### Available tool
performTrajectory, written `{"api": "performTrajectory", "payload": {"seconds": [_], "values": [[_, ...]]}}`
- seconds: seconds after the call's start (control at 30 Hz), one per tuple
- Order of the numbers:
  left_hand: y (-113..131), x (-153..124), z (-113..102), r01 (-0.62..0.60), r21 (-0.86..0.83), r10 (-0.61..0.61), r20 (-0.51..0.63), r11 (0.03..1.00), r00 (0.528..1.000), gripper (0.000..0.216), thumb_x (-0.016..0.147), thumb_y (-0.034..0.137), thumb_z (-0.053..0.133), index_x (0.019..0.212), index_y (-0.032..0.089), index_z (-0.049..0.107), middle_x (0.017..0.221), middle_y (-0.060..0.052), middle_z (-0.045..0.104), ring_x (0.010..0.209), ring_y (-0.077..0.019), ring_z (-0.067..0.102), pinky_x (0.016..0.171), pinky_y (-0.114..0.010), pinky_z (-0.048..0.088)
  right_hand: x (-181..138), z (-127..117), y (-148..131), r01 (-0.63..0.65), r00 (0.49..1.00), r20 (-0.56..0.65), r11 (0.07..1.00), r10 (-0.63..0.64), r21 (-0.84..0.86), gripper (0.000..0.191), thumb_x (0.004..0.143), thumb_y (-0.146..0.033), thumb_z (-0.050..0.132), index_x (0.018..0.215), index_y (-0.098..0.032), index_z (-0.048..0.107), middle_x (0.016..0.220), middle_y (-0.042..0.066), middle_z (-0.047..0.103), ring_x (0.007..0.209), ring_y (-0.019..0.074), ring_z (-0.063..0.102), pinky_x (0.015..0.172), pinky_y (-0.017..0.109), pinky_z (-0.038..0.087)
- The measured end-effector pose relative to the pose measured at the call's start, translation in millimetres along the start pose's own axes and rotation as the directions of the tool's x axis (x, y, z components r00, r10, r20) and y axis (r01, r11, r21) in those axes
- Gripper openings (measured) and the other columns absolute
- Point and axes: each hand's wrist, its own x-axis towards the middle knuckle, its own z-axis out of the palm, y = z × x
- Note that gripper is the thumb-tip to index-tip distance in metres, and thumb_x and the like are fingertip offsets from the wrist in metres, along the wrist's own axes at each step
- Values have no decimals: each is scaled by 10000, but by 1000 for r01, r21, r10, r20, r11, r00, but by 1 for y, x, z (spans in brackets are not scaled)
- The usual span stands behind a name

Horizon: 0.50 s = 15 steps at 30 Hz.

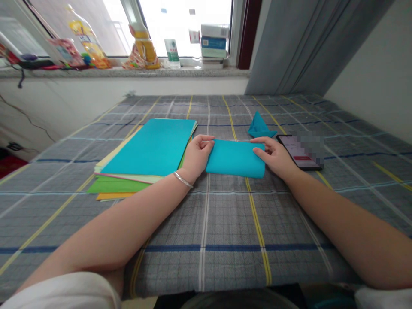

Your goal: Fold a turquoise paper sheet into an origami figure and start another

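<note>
A folded sheet of blue paper (236, 159) is held between my two hands, just above or on the checked cloth. My left hand (200, 151) pinches its upper left corner, with a silver bangle on the wrist. At the upper right corner my right hand (273, 155) grips the paper between thumb and fingers. Behind my right hand stands a folded blue paper boat (259, 126). To the left lies a stack of coloured paper (149, 146), blue on top, with green, yellow and orange edges showing beneath.
A phone (301, 154) with its screen lit lies right of my right hand. The grey checked tablecloth (231, 223) covers the table. Bottles, including a yellow one (146, 47), and stacked boxes (213, 43) stand on the windowsill. A grey curtain (289, 47) hangs at the right.
</note>
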Motion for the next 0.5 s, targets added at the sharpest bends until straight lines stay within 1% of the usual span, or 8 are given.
{"api": "performTrajectory", "payload": {"seconds": [0.07,0.13,0.27,0.33,0.4,0.43,0.5], "values": [[0,1,0,10,16,-10,-6,1000,1000,99,819,213,643,899,161,670,589,37,551,532,-94,455,493,-201,299,0,-2,1,-11,1000,28,1000,11,1,312,818,-387,627,1092,-240,650,603,-52,514,514,127,450,481,261,329],[1,0,-1,11,25,-11,-5,1000,1000,110,828,205,632,921,159,669,595,41,546,541,-91,458,502,-196,306,1,-3,1,-25,999,35,1000,25,-20,312,822,-370,628,1099,-226,641,535,-74,411,485,116,381,475,259,287],[3,-2,0,10,19,-11,20,1000,1000,140,844,191,618,971,157,668,588,51,520,528,-79,434,493,-187,294,3,-4,3,-49,998,21,996,51,-80,301,802,-343,652,1072,-210,651,519,-89,327,493,111,325,497,266,268],[4,-3,-1,6,28,-8,50,1000,999,192,857,190,606,1034,159,673,582,55,509,503,-74,407,477,-188,281,4,-3,4,-55,998,3,993,56,-101,286,805,-335,641,1062,-217,675,525,-86,308,497,111,315,506,270,263],[5,-3,-3,-5,78,-1,87,997,996,265,877,202,585,1125,174,672,566,59,496,474,-74,381,459,-194,271,5,-3,5,-79,997,0,990,79,-115,295,815,-342,623,1078,-228,697,520,-81,315,494,114,311,504,273,250],[5,-2,-4,-17,120,5,102,993,995,283,886,209,575,1148,181,676,565,56,503,469,-77,386,455,-197,276,5,-2,6,-95,995,8,989,96,-117,311,819,-350,617,1092,-231,703,518,-75,348,496,117,326,504,274,251],[4,0,-6,-53,226,26,122,973,992,270,896,218,560,1124,182,701,600,34,561,501,-91,456,475,-204,327,5,-2,8,-122,992,29,986,126,-117,342,819,-369,615,1114,-224,709,542,-55,451,519,127,388,517,277,282]]}}
